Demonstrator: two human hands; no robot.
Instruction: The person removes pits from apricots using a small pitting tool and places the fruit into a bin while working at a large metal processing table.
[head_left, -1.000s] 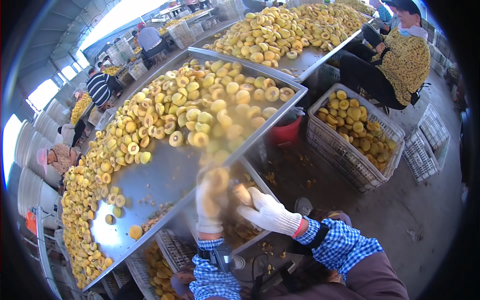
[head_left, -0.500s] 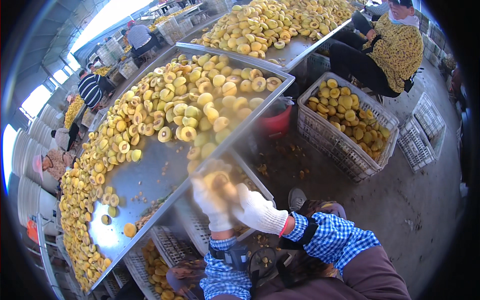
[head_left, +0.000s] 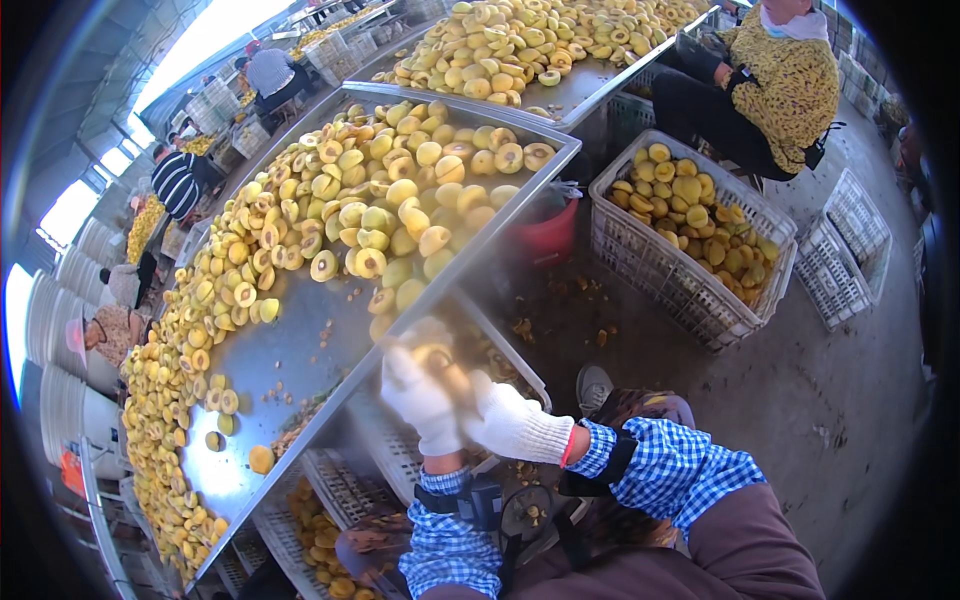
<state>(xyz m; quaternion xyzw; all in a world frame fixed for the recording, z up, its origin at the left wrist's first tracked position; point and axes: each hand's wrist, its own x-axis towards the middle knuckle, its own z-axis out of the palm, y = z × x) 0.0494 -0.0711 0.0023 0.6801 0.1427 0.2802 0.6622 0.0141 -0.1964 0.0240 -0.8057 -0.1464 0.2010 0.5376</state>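
Down at lower centre, the left grip [head_left: 420, 400], gloved in white, curls around a yellow fruit [head_left: 436, 356], all blur! The right grip [head_left: 520, 422], white-gloved too, is just beside it, fingertips too smeared to read. Up and left, halved fruits [head_left: 323, 265] sprawl over the shiny metal tabletop [head_left: 305, 312]. Right of centre, a pale crate [head_left: 660, 290] holds more, a red bucket [head_left: 548, 240] on its left. Upper right, a seated person [head_left: 790, 90] in patterned yellow!
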